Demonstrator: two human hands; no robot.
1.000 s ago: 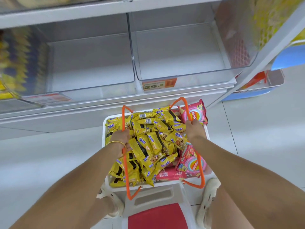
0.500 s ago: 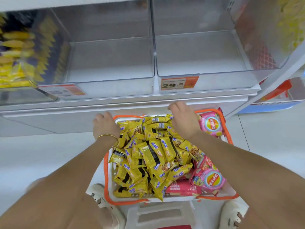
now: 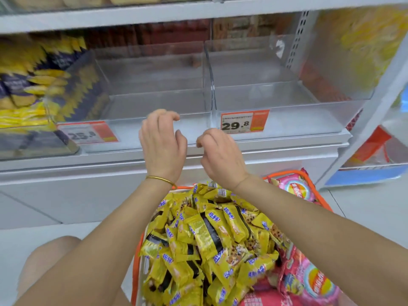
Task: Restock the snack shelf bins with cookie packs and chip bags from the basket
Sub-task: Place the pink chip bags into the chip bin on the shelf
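A white basket with orange handles sits low in front of me, heaped with yellow cookie packs. Pink chip bags lie along its right side. Both hands hover above the basket's far end, in front of the shelf. My left hand, with a gold bangle at the wrist, has loosely curled fingers near the front lip of the left clear bin. My right hand hangs beside it with its fingers curled loosely. Neither hand holds anything. The right clear bin holds nothing.
A bin of yellow and dark snack bags fills the shelf's left end. Price tags are fixed to the bin fronts. Above runs another shelf board. A white upright and a blue-edged low bin stand at the right.
Both hands let go of the basket handles, then rose from the packs to the front of the empty bins. The view tilted up and closer to the shelf.
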